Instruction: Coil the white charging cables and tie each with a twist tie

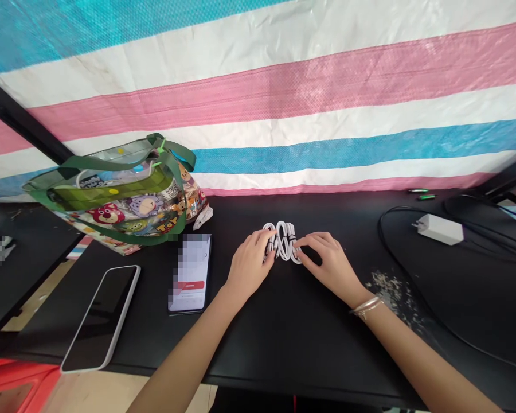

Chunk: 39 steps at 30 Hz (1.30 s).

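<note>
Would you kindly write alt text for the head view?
Left hand and right hand touch a coiled white cable on a black table. Two phones, a cartoon bag and a charger lie around.

You sit at a makeshift work stall rather than a home: a black worktop (284, 338) backed by a striped woven tarpaulin (284, 86) (pink, white and blue), with phones (100, 316), a charger (441, 229) and a cartoon tote bag (120, 201).

Cable bundle (284, 241) on table (284, 344), phones (191, 272) left, charger (441, 229) right
</note>
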Each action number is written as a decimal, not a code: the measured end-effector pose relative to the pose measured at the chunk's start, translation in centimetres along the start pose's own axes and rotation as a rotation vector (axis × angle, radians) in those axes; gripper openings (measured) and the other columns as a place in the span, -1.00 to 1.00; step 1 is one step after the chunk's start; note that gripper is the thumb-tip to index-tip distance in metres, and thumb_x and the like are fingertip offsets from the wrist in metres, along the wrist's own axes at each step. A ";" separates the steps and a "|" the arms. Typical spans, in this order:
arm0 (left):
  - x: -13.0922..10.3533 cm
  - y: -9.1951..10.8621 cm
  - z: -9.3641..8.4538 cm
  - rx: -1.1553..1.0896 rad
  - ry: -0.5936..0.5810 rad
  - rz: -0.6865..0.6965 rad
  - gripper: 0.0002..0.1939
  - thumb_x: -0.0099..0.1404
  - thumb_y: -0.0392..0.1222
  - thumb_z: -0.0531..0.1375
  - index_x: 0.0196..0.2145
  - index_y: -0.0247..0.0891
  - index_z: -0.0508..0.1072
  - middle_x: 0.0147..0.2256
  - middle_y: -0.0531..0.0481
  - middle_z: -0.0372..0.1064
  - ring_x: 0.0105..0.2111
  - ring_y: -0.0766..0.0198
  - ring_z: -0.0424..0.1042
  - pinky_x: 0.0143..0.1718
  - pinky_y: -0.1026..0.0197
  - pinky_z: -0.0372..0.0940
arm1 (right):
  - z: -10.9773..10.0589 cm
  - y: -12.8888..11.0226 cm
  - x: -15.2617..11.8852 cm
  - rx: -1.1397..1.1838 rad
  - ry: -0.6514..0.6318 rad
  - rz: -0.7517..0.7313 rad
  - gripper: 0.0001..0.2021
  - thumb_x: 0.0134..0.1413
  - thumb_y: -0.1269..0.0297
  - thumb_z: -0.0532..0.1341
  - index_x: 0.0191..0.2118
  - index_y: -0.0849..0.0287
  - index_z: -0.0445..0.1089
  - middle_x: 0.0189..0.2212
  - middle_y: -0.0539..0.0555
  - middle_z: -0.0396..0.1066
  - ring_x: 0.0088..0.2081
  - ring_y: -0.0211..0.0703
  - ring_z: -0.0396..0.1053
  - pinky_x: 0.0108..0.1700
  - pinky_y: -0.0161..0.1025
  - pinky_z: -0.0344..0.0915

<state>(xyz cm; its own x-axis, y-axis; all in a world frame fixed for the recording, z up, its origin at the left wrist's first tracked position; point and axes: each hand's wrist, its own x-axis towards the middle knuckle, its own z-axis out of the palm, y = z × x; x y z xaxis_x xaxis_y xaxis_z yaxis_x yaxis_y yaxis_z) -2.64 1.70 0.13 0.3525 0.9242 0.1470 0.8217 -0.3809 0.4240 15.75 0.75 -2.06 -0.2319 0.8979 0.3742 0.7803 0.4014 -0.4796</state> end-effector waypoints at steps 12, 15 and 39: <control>0.0 0.1 -0.1 0.012 -0.013 0.016 -0.63 0.23 -0.33 0.16 0.01 -0.13 0.32 -0.07 -0.03 0.41 -0.09 0.15 0.42 -0.08 0.09 0.35 | -0.1 0.2 0.1 0.162 0.115 0.109 -0.87 -0.06 0.47 0.06 -0.42 0.10 0.29 -0.47 0.01 0.33 -0.45 -0.18 0.35 -0.42 -0.27 0.30; -0.1 -0.1 0.1 -0.017 0.029 0.006 -0.66 0.24 -0.30 0.17 -0.02 -0.14 0.32 -0.11 -0.01 0.43 -0.12 0.16 0.41 -0.11 0.11 0.36 | -0.5 0.2 0.2 0.218 0.184 0.112 -0.87 -0.08 0.48 0.06 -0.44 0.09 0.25 -0.48 -0.01 0.30 -0.48 -0.22 0.31 -0.45 -0.30 0.30; -1.0 1.9 0.1 -0.394 0.188 0.020 -0.87 0.29 -0.21 0.06 -0.35 -0.19 0.39 -0.38 0.07 0.49 -0.40 0.30 0.45 -0.35 0.32 0.29 | -1.1 -2.5 -0.6 0.291 0.212 -0.153 -0.95 0.12 0.40 0.13 -0.29 0.11 0.27 -0.39 0.05 0.40 -0.36 -0.16 0.39 -0.33 -0.24 0.37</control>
<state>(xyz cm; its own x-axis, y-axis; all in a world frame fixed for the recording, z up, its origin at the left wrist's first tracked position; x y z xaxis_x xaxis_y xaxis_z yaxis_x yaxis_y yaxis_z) -1.39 0.00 0.74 0.2487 0.9198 0.3035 0.5687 -0.3923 0.7229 14.56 -0.97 -0.20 -0.1835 0.7788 0.5999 0.5417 0.5893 -0.5994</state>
